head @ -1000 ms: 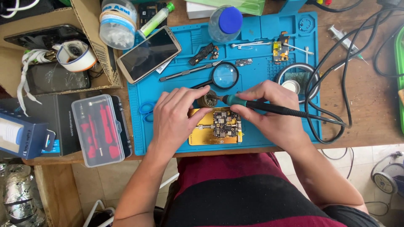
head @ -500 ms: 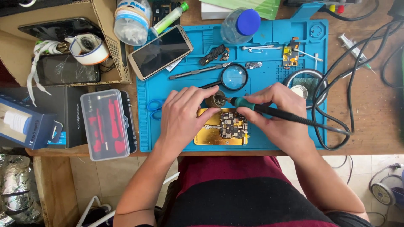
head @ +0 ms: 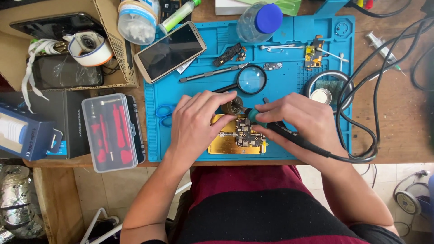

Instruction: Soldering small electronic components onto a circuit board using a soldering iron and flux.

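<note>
Gripping the iron [head: 289, 133] pen-style in our closed right hand [head: 303, 122], we are tipping it onto the board [head: 244, 133]; our left hand [head: 196, 122], fingers loosely curled and holding nothing, is pressing beside the board, seemingly steadying it.

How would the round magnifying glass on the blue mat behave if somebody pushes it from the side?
The magnifying glass lies flat on the blue mat, so it would probably slide or pivot, not roll. Its dark handle points toward the left hand, so a push on the lens rim may swing it around. The lens looks like glass, likely scratchable and heavier than the handle.
</note>
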